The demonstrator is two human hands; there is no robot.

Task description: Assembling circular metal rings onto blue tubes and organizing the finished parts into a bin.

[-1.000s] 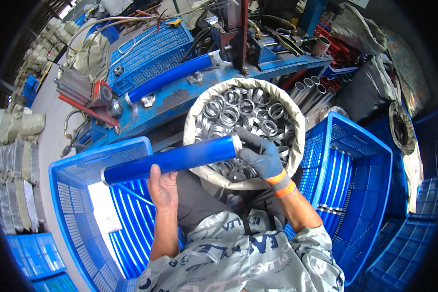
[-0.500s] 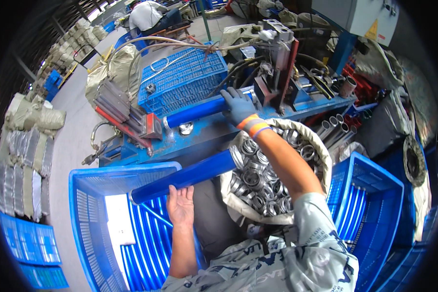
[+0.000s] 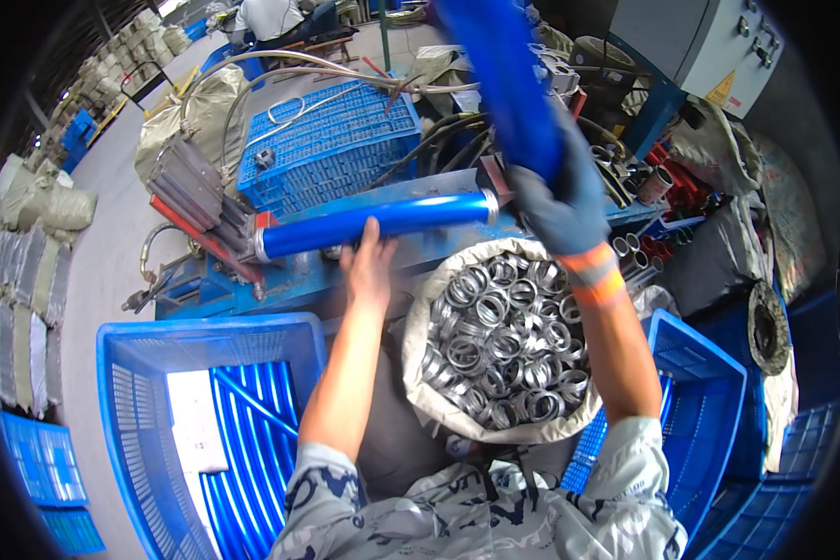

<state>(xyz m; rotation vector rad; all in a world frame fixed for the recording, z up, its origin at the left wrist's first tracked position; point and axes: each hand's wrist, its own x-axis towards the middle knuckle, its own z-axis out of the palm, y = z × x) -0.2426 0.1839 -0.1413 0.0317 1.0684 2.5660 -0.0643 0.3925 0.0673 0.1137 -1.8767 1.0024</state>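
Note:
A shiny blue tube (image 3: 411,217) with metal rings on both ends lies between the end blocks of the blue bench machine. My bare left hand (image 3: 369,268) holds it from the near side, fingers against its lower front. Higher up, my gloved right hand (image 3: 562,191) grips a second blue tube (image 3: 513,89), tilted and smeared by motion, its top end past the upper edge of view. Below my right forearm stands a cloth sack (image 3: 418,373) full of loose metal rings (image 3: 495,308).
A blue crate (image 3: 121,329) of blue tubes stands at left, another blue crate (image 3: 709,359) at right. Hoses run above a stack of blue crates (image 3: 331,131) behind the bench. A grey control cabinet (image 3: 695,47) is at back right. A person (image 3: 269,19) sits far off.
My right hand has lifted the tube from the machine up and to the right. My left hand has moved the other tube up from over the left crate into the machine.

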